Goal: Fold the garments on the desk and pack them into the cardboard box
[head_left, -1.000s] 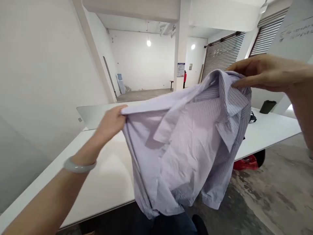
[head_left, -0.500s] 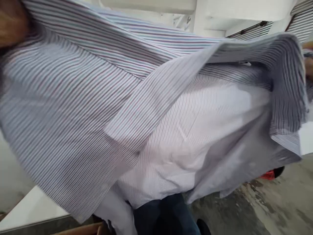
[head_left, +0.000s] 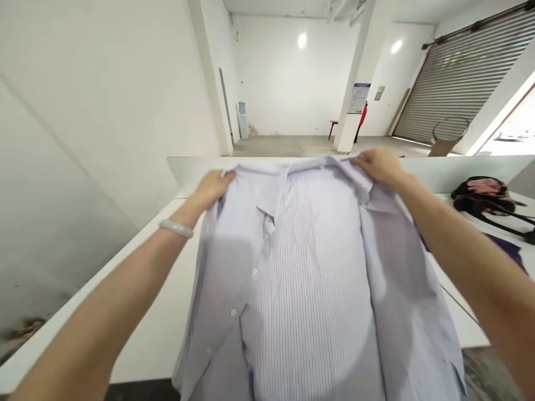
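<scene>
A pale striped button-up shirt (head_left: 309, 267) hangs stretched out between my hands over a white table. My left hand (head_left: 212, 188), with a pale bangle (head_left: 176, 228) on its wrist, is closed on one shoulder beside the collar. Gripping the other shoulder side is my right hand (head_left: 378, 166). The collar (head_left: 267, 206) lies near the top middle, and white buttons run down the left front edge. The lower hem falls out of view, and the shirt covers much of the tabletop.
The white table (head_left: 154, 328) has a low panel (head_left: 460, 170) along its far edge. A black and pink bag (head_left: 485, 197) and dark purple cloth (head_left: 507, 248) lie at right. Farther off stand a pillar (head_left: 355, 78), a water dispenser (head_left: 243, 120) and a roller shutter (head_left: 455, 78).
The shirt has moved from close before the camera to arm's length over the table. My view has lifted, and both hands with their forearms now show clearly.
</scene>
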Motion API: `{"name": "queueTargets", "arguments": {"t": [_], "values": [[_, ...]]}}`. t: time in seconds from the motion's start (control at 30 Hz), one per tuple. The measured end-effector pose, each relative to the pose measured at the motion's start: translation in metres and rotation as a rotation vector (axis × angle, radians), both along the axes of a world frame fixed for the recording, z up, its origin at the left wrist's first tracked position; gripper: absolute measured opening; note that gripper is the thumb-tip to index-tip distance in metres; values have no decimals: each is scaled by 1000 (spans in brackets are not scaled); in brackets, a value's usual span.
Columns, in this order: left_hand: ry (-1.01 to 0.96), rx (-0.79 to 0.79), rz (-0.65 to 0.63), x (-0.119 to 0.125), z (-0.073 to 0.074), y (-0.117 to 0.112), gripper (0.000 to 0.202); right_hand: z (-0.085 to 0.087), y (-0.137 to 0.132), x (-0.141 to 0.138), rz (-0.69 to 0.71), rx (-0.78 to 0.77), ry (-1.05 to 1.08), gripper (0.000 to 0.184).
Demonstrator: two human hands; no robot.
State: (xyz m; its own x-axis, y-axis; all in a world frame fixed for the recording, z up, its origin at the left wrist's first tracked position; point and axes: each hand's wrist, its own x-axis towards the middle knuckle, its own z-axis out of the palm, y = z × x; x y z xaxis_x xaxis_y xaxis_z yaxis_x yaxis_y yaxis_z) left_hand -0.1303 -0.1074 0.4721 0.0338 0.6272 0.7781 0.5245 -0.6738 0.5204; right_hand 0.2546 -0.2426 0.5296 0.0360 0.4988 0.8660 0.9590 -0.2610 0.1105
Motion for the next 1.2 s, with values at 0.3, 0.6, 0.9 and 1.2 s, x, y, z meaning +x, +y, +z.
{"name": "queueTargets", "arguments": {"t": [0.3,0.6,0.9,1.2], "values": [[315,-260,93,55,-44,106,33,-38,128,47,-168,-341,79,42],[379,-313,209,71,-39,198,38,-32,230,61,-177,-339,86,47],[321,-259,298,60,-33,207,37,-44,256,45,-136,-364,120,45],[520,64,137,7,-74,44,33,-71,179,-48,483,-581,215,21]]}}
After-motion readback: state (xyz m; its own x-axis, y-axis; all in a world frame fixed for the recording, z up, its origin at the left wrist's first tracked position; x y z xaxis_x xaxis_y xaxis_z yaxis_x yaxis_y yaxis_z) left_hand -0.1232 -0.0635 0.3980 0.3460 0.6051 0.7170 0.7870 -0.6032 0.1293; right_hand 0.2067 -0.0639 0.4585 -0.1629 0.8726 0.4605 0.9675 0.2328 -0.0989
